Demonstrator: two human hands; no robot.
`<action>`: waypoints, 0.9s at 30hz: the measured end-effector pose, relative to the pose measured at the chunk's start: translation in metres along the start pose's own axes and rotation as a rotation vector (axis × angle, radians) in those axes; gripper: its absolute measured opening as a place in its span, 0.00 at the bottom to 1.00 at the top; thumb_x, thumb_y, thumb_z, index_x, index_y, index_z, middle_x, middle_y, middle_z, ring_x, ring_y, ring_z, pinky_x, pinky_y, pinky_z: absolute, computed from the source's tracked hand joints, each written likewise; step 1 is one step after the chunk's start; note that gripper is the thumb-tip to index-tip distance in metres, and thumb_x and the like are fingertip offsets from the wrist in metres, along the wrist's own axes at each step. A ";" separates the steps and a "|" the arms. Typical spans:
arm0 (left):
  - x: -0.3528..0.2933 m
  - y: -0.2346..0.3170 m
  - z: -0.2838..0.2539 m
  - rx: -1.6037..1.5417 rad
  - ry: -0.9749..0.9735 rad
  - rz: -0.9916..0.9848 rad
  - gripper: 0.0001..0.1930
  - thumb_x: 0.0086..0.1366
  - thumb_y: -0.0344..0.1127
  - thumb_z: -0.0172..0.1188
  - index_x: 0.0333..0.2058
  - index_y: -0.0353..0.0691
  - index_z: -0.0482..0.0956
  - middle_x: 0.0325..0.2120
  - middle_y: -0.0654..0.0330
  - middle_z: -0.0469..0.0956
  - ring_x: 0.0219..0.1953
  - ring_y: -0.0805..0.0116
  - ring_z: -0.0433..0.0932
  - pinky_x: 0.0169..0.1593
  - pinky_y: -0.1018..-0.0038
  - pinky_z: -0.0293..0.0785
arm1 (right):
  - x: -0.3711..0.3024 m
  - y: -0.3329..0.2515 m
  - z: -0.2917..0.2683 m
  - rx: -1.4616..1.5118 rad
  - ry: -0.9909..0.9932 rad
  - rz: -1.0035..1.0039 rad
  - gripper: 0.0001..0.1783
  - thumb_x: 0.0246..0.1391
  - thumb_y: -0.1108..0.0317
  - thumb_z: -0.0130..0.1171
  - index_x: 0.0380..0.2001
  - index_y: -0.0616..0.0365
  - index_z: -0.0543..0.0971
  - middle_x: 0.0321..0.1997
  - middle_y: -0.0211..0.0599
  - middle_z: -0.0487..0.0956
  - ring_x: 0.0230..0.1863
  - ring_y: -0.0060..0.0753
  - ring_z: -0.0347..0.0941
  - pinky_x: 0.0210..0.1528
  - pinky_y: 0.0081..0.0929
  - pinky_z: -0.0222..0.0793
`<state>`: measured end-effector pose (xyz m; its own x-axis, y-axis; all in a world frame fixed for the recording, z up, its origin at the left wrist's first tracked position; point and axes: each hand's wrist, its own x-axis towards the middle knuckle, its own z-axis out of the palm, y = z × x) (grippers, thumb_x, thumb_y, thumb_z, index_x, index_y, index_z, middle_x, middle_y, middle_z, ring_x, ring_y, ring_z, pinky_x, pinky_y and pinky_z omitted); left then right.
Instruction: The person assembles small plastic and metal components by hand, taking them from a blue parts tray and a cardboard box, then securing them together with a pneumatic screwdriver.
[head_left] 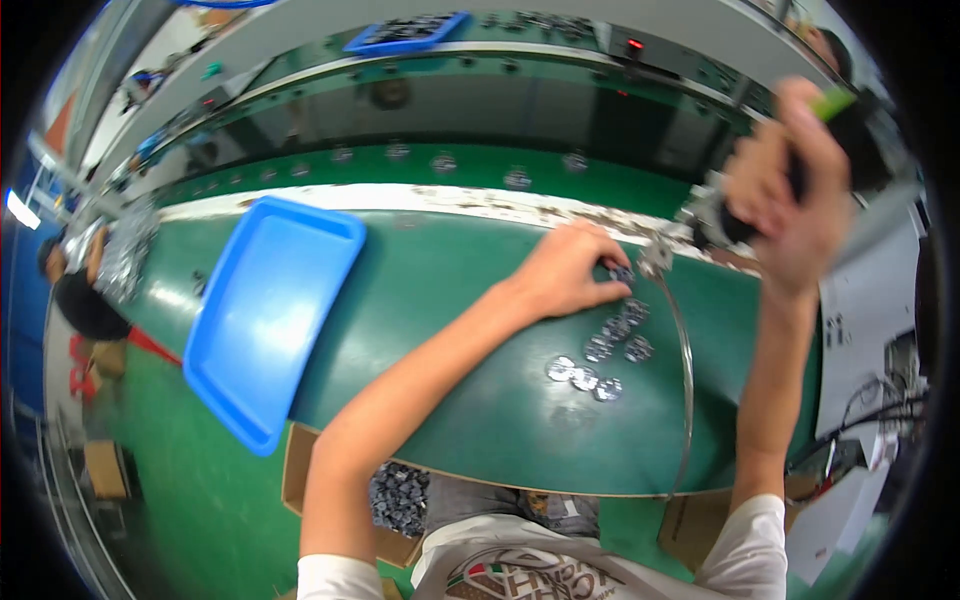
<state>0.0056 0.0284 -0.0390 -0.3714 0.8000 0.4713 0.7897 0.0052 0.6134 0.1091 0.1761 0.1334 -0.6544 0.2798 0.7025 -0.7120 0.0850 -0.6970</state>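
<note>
My left hand (572, 268) rests on the green workbench (450, 370), its thumb and fingers closed on a small dark, shiny part (621, 274). Just below it lie several similar small parts (615, 330), and a row of clear, shiny round pieces (584, 378) sits nearer to me. On the right, my right hand (790, 185) is raised above the bench and blurred by motion. Its fingers wrap round a black handheld tool (738, 222) with a green end; its exact kind is unclear. A small metal fitting (656, 258) stands between the hands, with a thin clear tube (686, 360) curving down from it.
A blue tray (270, 310) lies at the left. Beyond the bench, a green conveyor (480, 172) carries spaced pieces, under a shelf with a filled blue tray (408, 34). Below the front edge is a cardboard box (300, 465) of dark parts. Another person (85, 290) is at far left.
</note>
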 end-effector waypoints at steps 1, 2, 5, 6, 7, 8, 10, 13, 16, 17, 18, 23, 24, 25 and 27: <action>-0.003 0.005 -0.002 -0.024 -0.064 -0.022 0.17 0.53 0.40 0.76 0.39 0.39 0.86 0.31 0.58 0.82 0.39 0.57 0.79 0.48 0.64 0.75 | -0.003 -0.016 0.000 0.118 0.002 0.064 0.15 0.73 0.59 0.42 0.42 0.61 0.70 0.10 0.20 0.56 0.09 0.16 0.51 0.15 0.19 0.52; -0.006 0.013 -0.004 -0.058 -0.129 -0.035 0.17 0.53 0.41 0.76 0.39 0.40 0.86 0.32 0.59 0.82 0.42 0.58 0.79 0.51 0.64 0.74 | -0.004 -0.028 -0.004 0.162 -0.082 0.039 0.12 0.73 0.61 0.39 0.43 0.60 0.66 0.10 0.20 0.55 0.09 0.15 0.49 0.15 0.18 0.53; -0.024 0.032 -0.018 -0.009 -0.194 -0.140 0.22 0.53 0.44 0.77 0.44 0.42 0.84 0.35 0.63 0.82 0.51 0.61 0.75 0.59 0.64 0.66 | -0.009 -0.028 -0.015 0.200 -0.106 0.090 0.12 0.73 0.59 0.39 0.43 0.58 0.64 0.10 0.20 0.54 0.09 0.15 0.47 0.15 0.16 0.52; -0.028 0.031 -0.027 0.013 -0.185 -0.152 0.22 0.53 0.44 0.77 0.44 0.42 0.84 0.35 0.63 0.82 0.51 0.61 0.75 0.59 0.64 0.66 | -0.008 -0.026 -0.013 0.149 -0.072 0.101 0.13 0.73 0.59 0.40 0.43 0.58 0.64 0.10 0.20 0.54 0.09 0.15 0.47 0.15 0.16 0.52; -0.029 0.031 -0.032 0.005 -0.106 -0.108 0.22 0.54 0.44 0.77 0.45 0.42 0.84 0.36 0.62 0.82 0.50 0.59 0.76 0.58 0.63 0.67 | -0.007 -0.025 -0.013 0.158 -0.079 0.095 0.13 0.73 0.59 0.40 0.43 0.58 0.64 0.10 0.20 0.54 0.09 0.15 0.47 0.15 0.16 0.52; -0.029 0.029 -0.036 -0.007 -0.029 -0.060 0.22 0.55 0.44 0.76 0.45 0.42 0.83 0.37 0.60 0.82 0.49 0.58 0.76 0.56 0.63 0.69 | -0.006 -0.024 -0.014 0.145 -0.053 0.099 0.12 0.72 0.59 0.42 0.42 0.58 0.65 0.10 0.20 0.54 0.09 0.15 0.47 0.15 0.16 0.52; -0.025 0.011 -0.050 0.042 0.053 -0.020 0.16 0.58 0.39 0.74 0.42 0.41 0.83 0.38 0.56 0.82 0.46 0.55 0.78 0.53 0.62 0.73 | -0.004 -0.019 -0.013 0.134 -0.024 0.103 0.12 0.72 0.59 0.44 0.40 0.58 0.66 0.10 0.20 0.55 0.09 0.14 0.47 0.15 0.16 0.51; -0.017 -0.019 -0.064 0.154 0.246 -0.046 0.13 0.59 0.36 0.72 0.41 0.40 0.83 0.38 0.57 0.83 0.43 0.58 0.80 0.49 0.64 0.75 | -0.001 -0.028 -0.010 0.045 0.039 0.067 0.09 0.72 0.63 0.46 0.39 0.57 0.67 0.10 0.20 0.55 0.09 0.14 0.47 0.15 0.18 0.50; -0.024 -0.048 -0.095 0.277 0.287 -0.183 0.14 0.57 0.34 0.73 0.40 0.40 0.82 0.37 0.57 0.82 0.44 0.57 0.79 0.50 0.62 0.75 | 0.002 -0.021 -0.002 -0.019 0.075 0.030 0.10 0.70 0.63 0.48 0.37 0.58 0.69 0.10 0.21 0.56 0.09 0.15 0.47 0.15 0.19 0.51; -0.019 -0.050 -0.098 0.301 0.272 -0.263 0.16 0.57 0.35 0.74 0.42 0.40 0.82 0.38 0.57 0.82 0.44 0.57 0.79 0.50 0.62 0.75 | 0.003 -0.024 -0.002 -0.057 0.077 0.012 0.10 0.70 0.63 0.48 0.37 0.58 0.69 0.10 0.21 0.56 0.09 0.15 0.48 0.15 0.20 0.51; -0.017 -0.052 -0.102 0.339 0.257 -0.356 0.18 0.57 0.36 0.74 0.44 0.39 0.82 0.38 0.58 0.82 0.43 0.57 0.79 0.50 0.62 0.75 | 0.004 -0.023 0.000 -0.078 0.074 0.001 0.10 0.70 0.64 0.48 0.37 0.59 0.69 0.10 0.21 0.56 0.09 0.16 0.48 0.15 0.20 0.51; 0.016 -0.065 -0.084 0.351 0.131 -0.403 0.23 0.57 0.44 0.75 0.49 0.39 0.85 0.40 0.57 0.83 0.43 0.57 0.79 0.50 0.62 0.76 | 0.004 -0.025 -0.007 -0.135 0.084 -0.007 0.11 0.69 0.63 0.48 0.37 0.60 0.70 0.09 0.23 0.57 0.08 0.16 0.50 0.15 0.20 0.53; 0.017 -0.074 -0.082 0.389 0.075 -0.383 0.22 0.57 0.45 0.74 0.46 0.39 0.86 0.41 0.56 0.84 0.44 0.57 0.78 0.50 0.62 0.76 | 0.003 -0.023 -0.007 -0.091 0.070 0.002 0.11 0.69 0.63 0.48 0.37 0.60 0.70 0.09 0.23 0.57 0.08 0.16 0.51 0.15 0.20 0.53; 0.024 -0.072 -0.079 0.381 0.070 -0.376 0.22 0.57 0.45 0.74 0.46 0.39 0.86 0.41 0.56 0.84 0.44 0.57 0.78 0.50 0.62 0.76 | 0.003 -0.022 -0.009 -0.055 0.059 0.010 0.11 0.69 0.63 0.48 0.37 0.60 0.70 0.09 0.23 0.57 0.08 0.16 0.51 0.15 0.20 0.53; 0.035 -0.068 -0.074 0.263 0.042 -0.535 0.17 0.57 0.44 0.74 0.41 0.38 0.88 0.39 0.55 0.84 0.44 0.56 0.78 0.51 0.62 0.75 | 0.002 -0.022 -0.010 -0.062 0.062 0.010 0.11 0.69 0.63 0.48 0.36 0.60 0.70 0.09 0.23 0.57 0.08 0.16 0.51 0.15 0.20 0.53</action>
<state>-0.0971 0.0118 -0.0175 -0.7657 0.6209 0.1677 0.5798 0.5536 0.5978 0.1262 0.1845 0.1488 -0.6427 0.3394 0.6868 -0.6874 0.1402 -0.7126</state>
